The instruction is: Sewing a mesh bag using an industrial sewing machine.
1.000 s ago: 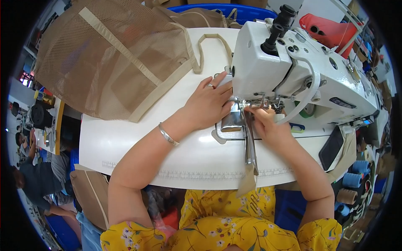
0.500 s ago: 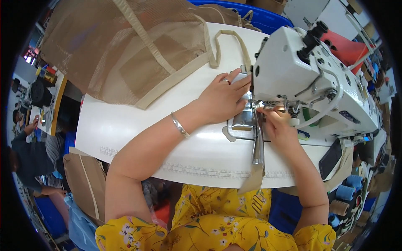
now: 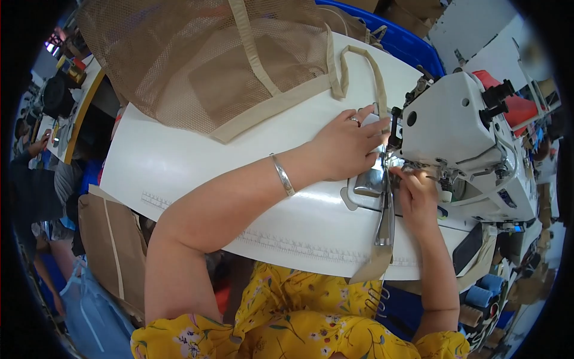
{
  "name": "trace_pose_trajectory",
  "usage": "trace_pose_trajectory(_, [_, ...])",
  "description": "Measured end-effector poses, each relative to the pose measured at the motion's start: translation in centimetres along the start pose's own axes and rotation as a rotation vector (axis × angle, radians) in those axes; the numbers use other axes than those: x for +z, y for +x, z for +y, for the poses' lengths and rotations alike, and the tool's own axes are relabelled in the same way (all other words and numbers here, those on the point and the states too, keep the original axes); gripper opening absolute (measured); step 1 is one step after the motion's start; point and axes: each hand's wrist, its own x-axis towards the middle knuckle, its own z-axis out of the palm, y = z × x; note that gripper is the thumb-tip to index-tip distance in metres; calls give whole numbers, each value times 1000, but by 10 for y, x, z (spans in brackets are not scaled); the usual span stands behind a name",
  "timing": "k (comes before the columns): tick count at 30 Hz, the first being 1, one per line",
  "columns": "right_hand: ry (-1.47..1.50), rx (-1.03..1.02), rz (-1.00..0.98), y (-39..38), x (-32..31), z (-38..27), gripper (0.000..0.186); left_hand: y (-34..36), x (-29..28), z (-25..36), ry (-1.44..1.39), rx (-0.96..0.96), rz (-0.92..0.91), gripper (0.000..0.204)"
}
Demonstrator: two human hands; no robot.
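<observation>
A white sewing machine (image 3: 454,119) stands on the right of the table. My left hand (image 3: 350,143) lies palm down on the metal plate beside the needle area, fingers stretched out. My right hand (image 3: 417,194) is at the other side of the needle area, fingers curled together near the tip of a metal binding folder (image 3: 386,218); anything between them is hidden. Beige fabric tape (image 3: 372,266) hangs from the folder's near end over the table edge. Behind the machine, a beige strip (image 3: 365,52) loops out toward a brown mesh piece with beige trim (image 3: 245,122).
A blue bin (image 3: 412,51) with brown fabric is beyond the table (image 3: 161,155). A dark phone-like slab (image 3: 466,250) lies at the right edge. Thread cones (image 3: 481,293) stand lower right. Brown fabric (image 3: 110,245) hangs at the left, where another person (image 3: 36,191) sits.
The whole view has shifted, so the machine and both hands appear farther right. Relative to the machine, my hands stay in nearly the same places.
</observation>
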Motion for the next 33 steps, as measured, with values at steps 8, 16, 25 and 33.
trace_pose_trajectory(8, [-3,-36,75,1,1,-1,38,0,-5,-2,70,-20,-68,45])
trace_pose_trajectory(16, [-70,-37,96,2,3,-2,37,-11,-7,0,123,-44,-37,47])
trace_pose_trajectory(25, [-70,-19,133,2,4,-3,36,-1,-17,5,273,23,-97,35])
trace_pose_trajectory(33, [3,16,102,1,2,-4,41,3,-32,10,211,-46,-349,29])
